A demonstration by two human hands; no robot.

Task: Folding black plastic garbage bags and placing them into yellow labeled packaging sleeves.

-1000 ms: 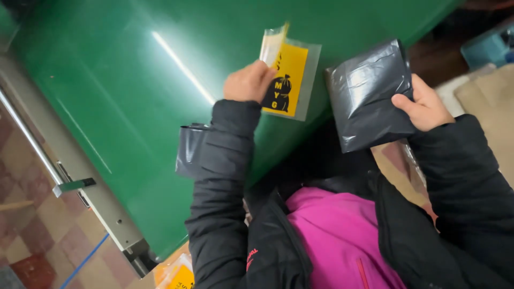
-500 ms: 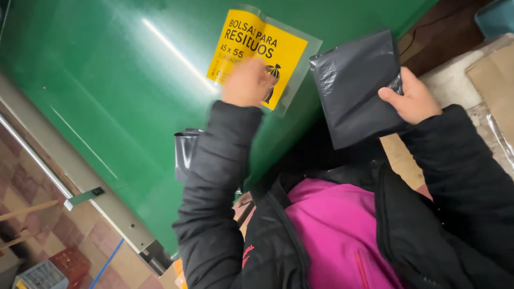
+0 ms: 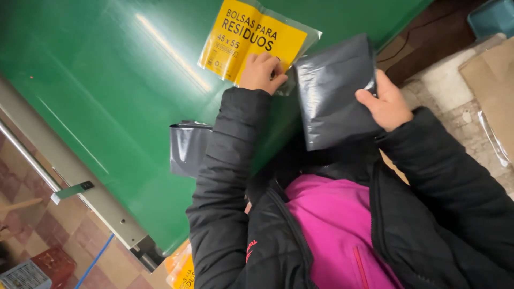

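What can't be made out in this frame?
- Head view: left hand covers the lower edge of the yellow packet; its top is cut off by the frame.
- Second grey bag: partly hidden behind the left sleeve.
- Right hand: fingers hidden behind the folded grey bag.
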